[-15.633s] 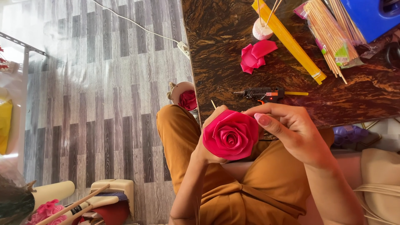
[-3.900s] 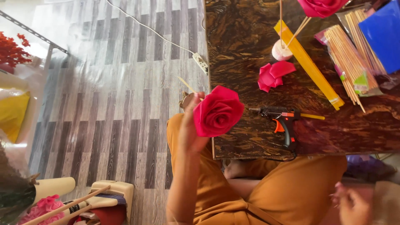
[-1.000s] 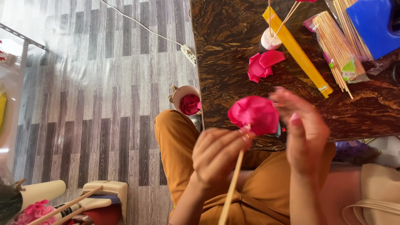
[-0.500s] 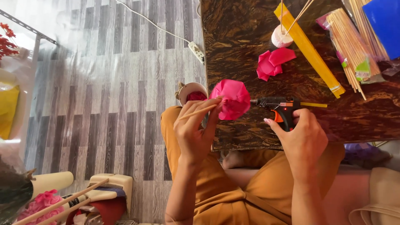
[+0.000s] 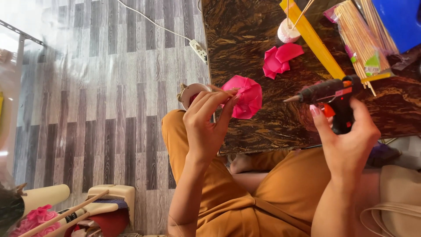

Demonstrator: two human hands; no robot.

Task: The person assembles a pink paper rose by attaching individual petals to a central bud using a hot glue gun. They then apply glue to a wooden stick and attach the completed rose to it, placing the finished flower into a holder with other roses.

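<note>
My left hand (image 5: 206, 125) holds a pink paper rose (image 5: 245, 97) by its wooden stick, the flower turned away over the near edge of the dark marbled table (image 5: 254, 39). My right hand (image 5: 346, 140) grips a black and orange glue gun (image 5: 331, 94), lifted off the table, its nozzle pointing left toward the rose with a gap between them. Loose pink petals (image 5: 278, 59) lie on the table beyond the rose.
A yellow ruler (image 5: 313, 39), a white spool (image 5: 287, 31), a pack of wooden skewers (image 5: 359, 39) and a blue box (image 5: 401, 19) sit at the table's far right. A white power strip (image 5: 199, 50) lies on the striped floor. A small cup (image 5: 190, 93) stands by my knee.
My right hand has picked the glue gun up off the table and aimed it left. My left hand still holds the rose, now turned back-side toward me.
</note>
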